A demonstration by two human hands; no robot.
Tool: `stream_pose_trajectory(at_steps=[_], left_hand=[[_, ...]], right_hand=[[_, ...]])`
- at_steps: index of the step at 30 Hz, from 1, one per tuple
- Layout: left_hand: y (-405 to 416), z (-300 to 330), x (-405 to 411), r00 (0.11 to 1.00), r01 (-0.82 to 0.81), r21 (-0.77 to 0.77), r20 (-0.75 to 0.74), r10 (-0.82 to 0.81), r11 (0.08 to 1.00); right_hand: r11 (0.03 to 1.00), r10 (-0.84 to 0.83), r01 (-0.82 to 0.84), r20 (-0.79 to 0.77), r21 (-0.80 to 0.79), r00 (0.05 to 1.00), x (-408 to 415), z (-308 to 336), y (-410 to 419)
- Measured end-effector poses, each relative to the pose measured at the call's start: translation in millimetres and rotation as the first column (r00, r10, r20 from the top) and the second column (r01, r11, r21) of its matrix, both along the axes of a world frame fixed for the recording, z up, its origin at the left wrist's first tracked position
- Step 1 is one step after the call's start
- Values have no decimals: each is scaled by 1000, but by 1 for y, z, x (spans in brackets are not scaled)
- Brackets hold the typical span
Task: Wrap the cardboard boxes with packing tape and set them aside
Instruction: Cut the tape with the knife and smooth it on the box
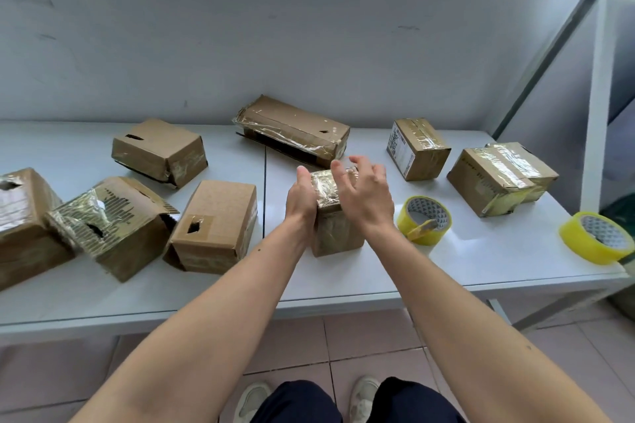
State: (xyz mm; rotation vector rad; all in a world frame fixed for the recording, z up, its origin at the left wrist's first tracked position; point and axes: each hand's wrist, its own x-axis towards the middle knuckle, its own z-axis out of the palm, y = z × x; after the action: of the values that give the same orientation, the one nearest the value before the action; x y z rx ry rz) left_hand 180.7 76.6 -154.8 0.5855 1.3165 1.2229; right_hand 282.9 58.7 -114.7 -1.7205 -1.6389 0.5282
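Observation:
A small cardboard box (335,230), shiny with tape across its top, stands on the white table (481,261) in front of me. My left hand (301,197) presses flat against the box's left side with straight fingers. My right hand (366,191) hovers over the top right of the box, fingers spread and loosely bent, thumb touching the taped top. A yellow tape roll (424,219) lies just right of the box, its loose end folded out. A second yellow roll (597,237) sits near the table's right edge.
Several cardboard boxes lie around: an untaped one (214,227) and a torn one (113,227) at left, a long taped one (292,130) behind, taped ones (417,148) (501,175) at right. A slanted metal frame (563,38) rises at right.

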Motion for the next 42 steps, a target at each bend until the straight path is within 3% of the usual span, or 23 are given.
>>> stream_pose_trajectory(at_steps=[1, 2, 4, 7, 9, 12, 18, 23, 27, 30, 31, 33, 35, 36, 37, 40, 42], left_hand=[[1, 7, -1, 1000, 12, -39, 27, -11, 999], [3, 14, -1, 998, 42, -76, 48, -39, 996], [-1, 27, -3, 990, 127, -148, 74, -117, 981], [-10, 16, -2, 977, 212, -74, -7, -213, 974], [-22, -5, -3, 962, 222, 28, -171, -215, 975], [-24, -34, -8, 945, 188, 118, -292, -147, 975], [-18, -51, -4, 960, 98, 178, -277, -46, 979], [-15, -53, -4, 941, 67, 186, -338, -1, 980], [-17, -46, -4, 940, 81, 109, -340, -40, 991], [-20, -33, -7, 992, 52, 149, -124, -34, 988], [-21, -27, -11, 999, 17, 198, -33, -11, 980], [-22, -11, -21, 997, -52, 298, 65, 35, 953], [-25, 5, -30, 1000, -18, 395, 8, 17, 919], [-27, 9, -32, 997, 40, 431, -70, -11, 902], [-29, 8, -33, 985, 109, 447, -169, -36, 888], [-33, -9, -28, 912, 219, 377, -406, -52, 900], [-35, -15, -21, 909, 217, 284, -407, -87, 934]], right_hand=[[998, 49, -43, -129, 47, 990, 7, -1, -7], [992, 105, -93, -157, 82, 982, 11, -3, -15], [988, 126, -123, -25, 95, 992, 14, -9, -20], [999, 24, -21, 132, -24, 991, 5, 2, -5], [986, 32, 9, 240, -166, 970, -3, 2, 8], [963, 65, 27, 326, -269, 943, -16, -19, 18], [977, 9, 76, 393, -200, 919, -26, -34, 24], [978, 5, 48, 253, -204, 967, -16, -25, 16], [952, 71, 59, 406, -299, 911, -7, -36, -6], [957, 58, 45, 344, -286, 937, -2, -30, 0], [942, 52, 39, 258, -332, 965, 1, -24, 5], [868, -6, -72, -156, -492, 988, 7, -17, 11], [802, -77, -304, -594, -514, 801, 12, -18, 6], [798, -74, -351, -658, -490, 750, 13, -23, 2], [811, -56, -353, -663, -467, 747, 13, -28, -1], [866, -52, -212, -503, -452, 862, 15, -50, -1], [893, -39, -163, -432, -420, 901, 27, -84, 16]])
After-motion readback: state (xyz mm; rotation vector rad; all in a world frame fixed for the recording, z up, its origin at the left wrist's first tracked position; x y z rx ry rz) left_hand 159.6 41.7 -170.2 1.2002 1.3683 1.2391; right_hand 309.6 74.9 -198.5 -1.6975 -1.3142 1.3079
